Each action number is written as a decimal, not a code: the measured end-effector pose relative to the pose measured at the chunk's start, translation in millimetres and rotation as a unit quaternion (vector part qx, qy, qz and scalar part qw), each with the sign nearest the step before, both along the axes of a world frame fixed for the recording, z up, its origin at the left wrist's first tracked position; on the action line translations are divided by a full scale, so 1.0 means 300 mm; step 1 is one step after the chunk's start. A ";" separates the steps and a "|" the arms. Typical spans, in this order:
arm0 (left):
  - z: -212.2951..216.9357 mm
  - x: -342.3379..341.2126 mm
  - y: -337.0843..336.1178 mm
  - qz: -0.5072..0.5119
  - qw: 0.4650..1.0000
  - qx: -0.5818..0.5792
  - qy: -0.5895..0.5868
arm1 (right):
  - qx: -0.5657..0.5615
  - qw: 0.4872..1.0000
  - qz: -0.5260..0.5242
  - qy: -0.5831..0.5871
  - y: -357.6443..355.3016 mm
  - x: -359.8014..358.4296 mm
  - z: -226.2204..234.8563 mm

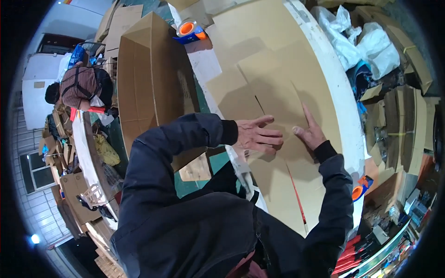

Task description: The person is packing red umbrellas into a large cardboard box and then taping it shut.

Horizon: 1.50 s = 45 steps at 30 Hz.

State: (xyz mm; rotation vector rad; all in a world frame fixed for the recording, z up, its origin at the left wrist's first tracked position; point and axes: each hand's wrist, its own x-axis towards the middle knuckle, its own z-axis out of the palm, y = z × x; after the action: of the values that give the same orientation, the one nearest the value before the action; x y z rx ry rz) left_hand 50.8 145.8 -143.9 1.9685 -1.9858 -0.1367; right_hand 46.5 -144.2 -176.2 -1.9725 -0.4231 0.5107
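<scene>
Both hands lie open and flat, holding nothing: left hand with fingers spread, right hand with fingers pointing up-frame, each pressing the flattened cardboard sheet at centre frame on the white table. Judged step: flattening a box blank along its crease; the next move would call for a firm grip on a flap edge. Forearms enter from the lower edge in dark sleeves; a tape dispenser sits top centre beside an open box.
</scene>
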 end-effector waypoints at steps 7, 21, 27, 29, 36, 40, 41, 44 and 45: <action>0.005 0.207 0.206 0.045 0.989 0.046 -0.136 | -0.052 0.998 0.018 -0.022 0.014 0.044 0.020; -0.057 0.217 0.183 -0.029 0.999 0.037 -0.016 | -0.112 0.978 0.018 -0.175 0.283 0.376 -0.067; 0.007 0.173 0.159 -0.017 0.993 0.110 -0.038 | -0.162 0.983 -0.054 -0.070 0.352 0.352 0.039; 0.035 0.170 0.116 -0.041 0.992 0.103 -0.055 | -0.170 0.968 -0.153 -0.103 0.338 0.267 0.022; 0.044 0.151 0.056 -0.030 0.988 0.120 -0.095 | -0.085 0.910 -0.394 -0.098 -0.249 -0.258 0.004; 0.058 0.167 0.010 -0.047 0.984 0.152 -0.077 | -0.184 0.662 -0.725 -0.054 -0.921 -0.649 -0.072; 0.079 0.146 0.031 -0.037 0.983 0.162 -0.078 | -0.392 0.586 -0.706 -0.071 -0.958 -0.693 -0.081; 0.098 0.105 0.068 -0.012 0.980 0.187 -0.075 | -0.379 0.617 -0.685 0.081 -1.049 -0.747 -0.178; 0.101 0.109 0.062 -0.019 0.978 0.192 -0.082 | -0.388 0.625 -0.670 0.094 -1.075 -0.766 -0.274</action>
State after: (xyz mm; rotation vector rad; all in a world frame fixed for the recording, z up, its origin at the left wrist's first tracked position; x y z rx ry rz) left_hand 83.4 164.5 -113.7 2.2380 -2.2375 -0.4089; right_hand -183.3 -466.7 -258.4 -2.3050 1.6258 -0.1774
